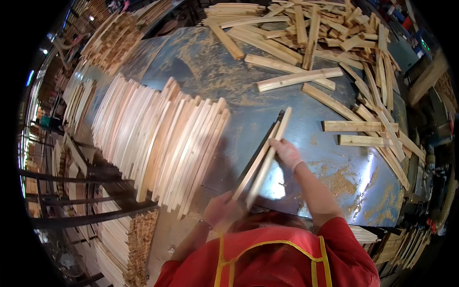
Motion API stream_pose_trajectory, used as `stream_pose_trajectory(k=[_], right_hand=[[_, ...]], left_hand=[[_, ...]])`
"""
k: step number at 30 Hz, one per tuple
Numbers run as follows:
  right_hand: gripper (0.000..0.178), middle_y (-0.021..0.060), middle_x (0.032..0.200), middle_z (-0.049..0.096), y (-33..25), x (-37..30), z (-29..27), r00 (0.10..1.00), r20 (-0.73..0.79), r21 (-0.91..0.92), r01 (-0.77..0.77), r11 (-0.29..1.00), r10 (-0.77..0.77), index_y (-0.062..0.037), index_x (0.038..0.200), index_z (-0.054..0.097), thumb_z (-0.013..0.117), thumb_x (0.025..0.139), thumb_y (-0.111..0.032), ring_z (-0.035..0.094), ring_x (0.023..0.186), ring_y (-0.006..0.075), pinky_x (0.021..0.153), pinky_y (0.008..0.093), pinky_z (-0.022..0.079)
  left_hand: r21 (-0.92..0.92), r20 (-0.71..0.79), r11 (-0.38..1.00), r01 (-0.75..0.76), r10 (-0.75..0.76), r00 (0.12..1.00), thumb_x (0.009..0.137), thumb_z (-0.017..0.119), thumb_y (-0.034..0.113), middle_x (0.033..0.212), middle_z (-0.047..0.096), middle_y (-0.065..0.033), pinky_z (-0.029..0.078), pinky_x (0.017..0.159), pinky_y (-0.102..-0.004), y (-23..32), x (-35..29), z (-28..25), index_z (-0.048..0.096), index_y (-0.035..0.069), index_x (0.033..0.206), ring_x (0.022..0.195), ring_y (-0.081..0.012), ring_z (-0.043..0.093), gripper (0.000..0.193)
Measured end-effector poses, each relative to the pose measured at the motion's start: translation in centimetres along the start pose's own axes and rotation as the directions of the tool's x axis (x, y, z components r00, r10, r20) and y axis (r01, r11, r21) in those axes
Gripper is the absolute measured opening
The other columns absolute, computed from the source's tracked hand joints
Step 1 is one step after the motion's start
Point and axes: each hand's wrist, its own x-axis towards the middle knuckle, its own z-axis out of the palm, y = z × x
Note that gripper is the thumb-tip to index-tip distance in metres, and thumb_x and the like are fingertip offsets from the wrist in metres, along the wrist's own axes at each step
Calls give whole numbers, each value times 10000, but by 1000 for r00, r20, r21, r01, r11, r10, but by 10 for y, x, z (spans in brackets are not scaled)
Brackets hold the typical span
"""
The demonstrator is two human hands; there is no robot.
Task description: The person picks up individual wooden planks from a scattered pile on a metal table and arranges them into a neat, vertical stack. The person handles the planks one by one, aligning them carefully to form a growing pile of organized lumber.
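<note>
Two narrow, pale wooden slats [283, 125] are held at a slant over the metal table, their far ends pointing away from me. My right hand [287, 153] is closed around them partway along, with the thumb side toward the slats. My left hand [222, 212], blurred by motion, grips their near ends close to my body; its separate fingers do not show clearly. A dark strip runs along the left side of the slats. To their left, a wide row of similar slats [160, 138] lies side by side, with uneven near ends.
The metal table [210, 81] carries scattered sawdust. A loose heap of wooden pieces [334, 38] covers its far right, with several boards [354, 126] reaching toward me. More stacked wood [112, 40] stands far left. Dark curved bars [91, 220] jut out near left.
</note>
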Motion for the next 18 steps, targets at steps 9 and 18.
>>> stream_pose_trajectory(k=[9, 18], right_hand=[[716, 227, 1341, 731, 5, 5, 115, 944, 290, -323, 251, 912, -157, -30, 1510, 591, 612, 1019, -551, 696, 1227, 360, 1056, 402, 520], [612, 73, 1299, 727, 0, 25, -148, 734, 24, -1000, 6, -29, -679, -175, 1447, 627, 795, 894, -375, 630, 1307, 333, 1125, 483, 447]], left_hand=[[887, -226, 461, 26, 385, 895, 943, 723, 482, 1404, 648, -192, 503, 1049, -533, 1, 59, 1, 425, 71, 1615, 1263, -367, 658, 842], [854, -371, 498, 153, 376, 849, 867, 777, 396, 1571, 478, -151, 307, 1243, -573, 1, 63, -31, 467, 65, 1582, 1497, -393, 399, 847]])
